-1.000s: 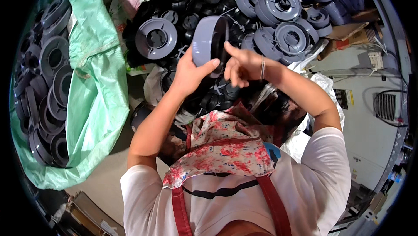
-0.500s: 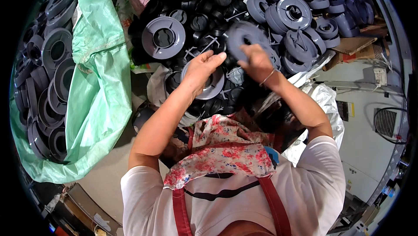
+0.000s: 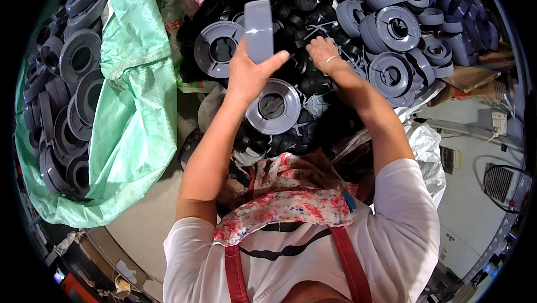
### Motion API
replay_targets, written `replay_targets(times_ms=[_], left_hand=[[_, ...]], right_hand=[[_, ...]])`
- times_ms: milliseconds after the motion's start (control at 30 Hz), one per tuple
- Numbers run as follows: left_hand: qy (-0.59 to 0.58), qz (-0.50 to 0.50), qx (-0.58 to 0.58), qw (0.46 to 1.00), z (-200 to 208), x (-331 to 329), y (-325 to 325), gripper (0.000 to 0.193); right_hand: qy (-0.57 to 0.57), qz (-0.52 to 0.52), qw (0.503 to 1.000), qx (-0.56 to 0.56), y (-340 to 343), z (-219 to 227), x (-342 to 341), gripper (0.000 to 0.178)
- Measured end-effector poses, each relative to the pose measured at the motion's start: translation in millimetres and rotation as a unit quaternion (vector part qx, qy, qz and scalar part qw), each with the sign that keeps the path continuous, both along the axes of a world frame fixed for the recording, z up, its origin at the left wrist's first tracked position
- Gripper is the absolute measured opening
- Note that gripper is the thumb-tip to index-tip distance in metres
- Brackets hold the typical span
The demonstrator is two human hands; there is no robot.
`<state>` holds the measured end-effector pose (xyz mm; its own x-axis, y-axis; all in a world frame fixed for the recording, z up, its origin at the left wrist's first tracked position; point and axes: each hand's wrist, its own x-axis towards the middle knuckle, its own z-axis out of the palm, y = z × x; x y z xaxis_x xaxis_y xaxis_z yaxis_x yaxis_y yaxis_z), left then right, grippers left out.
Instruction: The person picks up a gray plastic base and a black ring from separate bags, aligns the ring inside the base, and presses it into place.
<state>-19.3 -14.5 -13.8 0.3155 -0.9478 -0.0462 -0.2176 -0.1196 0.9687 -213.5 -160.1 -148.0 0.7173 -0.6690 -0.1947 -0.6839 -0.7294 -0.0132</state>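
- Changed over the last half second: the left hand [image 3: 247,76], then in front of the near ring [image 3: 255,107], now holds up a grey ring [image 3: 259,32]; the right hand [image 3: 326,56], then at a blurred ring, is now down among the black parts [image 3: 306,2].
- Left: green sack [image 3: 151,96], mouth open, holding many sack rings [image 3: 64,57] at mixed angles.
- Centre-left, far: flanged ring [image 3: 202,51] lies on the black parts, partly behind the left wrist side.
- Centre: left hand closed on the grey ring, thumb toward its right side, ring on edge, rim facing the camera.
- Centre, near: near ring lies face up, untouched, a dark round shape in its middle; cannot tell whether it is seated there.
- Centre-right: right hand's fingers bunched, pointing down; cannot tell whether they grip anything.
- Right, far: ring pile [image 3: 413,29], heaped loosely beside cardboard [image 3: 470,76].
- Progress, judged: grey ring in hand is not set down; many rings sit in the sack, many remain outside it. Finished share cannot be told.
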Motion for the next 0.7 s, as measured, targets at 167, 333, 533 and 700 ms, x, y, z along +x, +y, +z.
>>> replay_targets(times_ms=[167, 333, 533, 700], left_hand=[[0.1, 0.111, -0.007, 0.989, -23.2, -9.1, 0.4, 0.052], [0.477, -0.038, 0.055, 0.876, -1.9, -22.6, 8.9, 0.036], [0.466, -0.115, 0.069, 0.874, -1.5, -23.3, 21.1, 0.037], [0.494, -0.172, 0.102, 0.846, 2.8, -16.3, 27.0, 0.039]], right_hand=[[-0.175, -0.054, 0.983, 0.004, 28.9, 45.9, -6.4, 0.007], [-0.451, -0.032, 0.868, 0.205, 83.7, 131.6, -1.2, 0.017], [-0.282, -0.046, 0.954, 0.093, 95.0, 165.3, -1.4, 0.07], [-0.273, 0.079, 0.958, 0.05, 101.3, 170.0, -16.2, 0.074]])
